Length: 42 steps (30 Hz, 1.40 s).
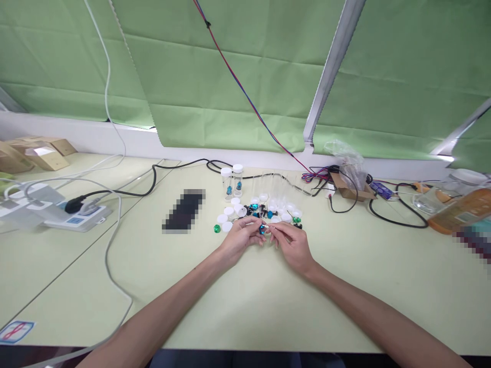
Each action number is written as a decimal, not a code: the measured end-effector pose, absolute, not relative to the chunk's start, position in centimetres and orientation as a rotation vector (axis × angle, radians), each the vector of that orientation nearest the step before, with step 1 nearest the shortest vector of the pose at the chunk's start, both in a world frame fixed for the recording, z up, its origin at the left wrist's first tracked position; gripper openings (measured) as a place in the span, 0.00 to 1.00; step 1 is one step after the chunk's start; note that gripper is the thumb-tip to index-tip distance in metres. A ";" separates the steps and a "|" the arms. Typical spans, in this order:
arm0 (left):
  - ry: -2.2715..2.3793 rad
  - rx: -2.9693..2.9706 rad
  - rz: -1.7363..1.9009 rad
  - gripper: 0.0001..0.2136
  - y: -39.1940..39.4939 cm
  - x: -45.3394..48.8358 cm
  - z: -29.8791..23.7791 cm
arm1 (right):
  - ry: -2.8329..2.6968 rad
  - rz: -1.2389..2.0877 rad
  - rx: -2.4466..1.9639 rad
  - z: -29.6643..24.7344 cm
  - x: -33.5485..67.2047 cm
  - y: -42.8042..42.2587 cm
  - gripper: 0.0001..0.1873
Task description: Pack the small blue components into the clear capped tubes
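My left hand is closed on a small shiny blue metal part, pinched at the fingertips. Against it, my right hand pinches a thin silvery pin, and the two hands nearly touch. Just beyond them lies a loose pile of white caps, small blue parts, black pieces and thin metal rods. A green part sits left of my left hand, and other green pieces lie beyond my right hand. My fingers partly hide the pile's near side.
Two capped clear tubes with blue parts inside stand behind the pile; clear empty-looking tubes lie nearby. A pixelated dark rectangle lies left. Power strips and cables occupy the far left; a cardboard box and orange bottle are right.
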<state>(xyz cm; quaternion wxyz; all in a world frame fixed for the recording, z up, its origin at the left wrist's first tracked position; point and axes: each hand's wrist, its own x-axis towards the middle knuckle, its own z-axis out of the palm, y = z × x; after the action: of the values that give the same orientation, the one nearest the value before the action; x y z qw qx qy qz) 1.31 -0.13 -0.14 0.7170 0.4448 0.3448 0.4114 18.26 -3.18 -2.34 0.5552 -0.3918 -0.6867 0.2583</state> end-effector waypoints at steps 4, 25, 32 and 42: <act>0.760 0.981 0.918 0.11 -0.1 1.3 -0.2 | -1.635 0.590 -0.913 -2.3 18.3 -3.2 0.11; 0.768 0.926 0.932 0.09 -0.1 1.4 -0.1 | -1.684 0.500 -0.835 -2.0 18.3 -3.4 0.14; 0.769 0.887 0.931 0.05 -0.1 1.4 0.0 | -1.665 0.538 -0.858 -2.2 18.3 -3.3 0.14; 0.770 0.818 0.934 0.02 0.0 1.4 0.2 | -1.634 0.564 -0.852 -2.3 18.2 -3.4 0.15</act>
<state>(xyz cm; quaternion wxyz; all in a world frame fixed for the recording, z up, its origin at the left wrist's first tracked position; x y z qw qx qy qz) 1.44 -0.03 0.15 0.7448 0.3735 0.3519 0.4266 18.16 -3.38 -2.26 0.5705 -0.3633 -0.6962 0.2405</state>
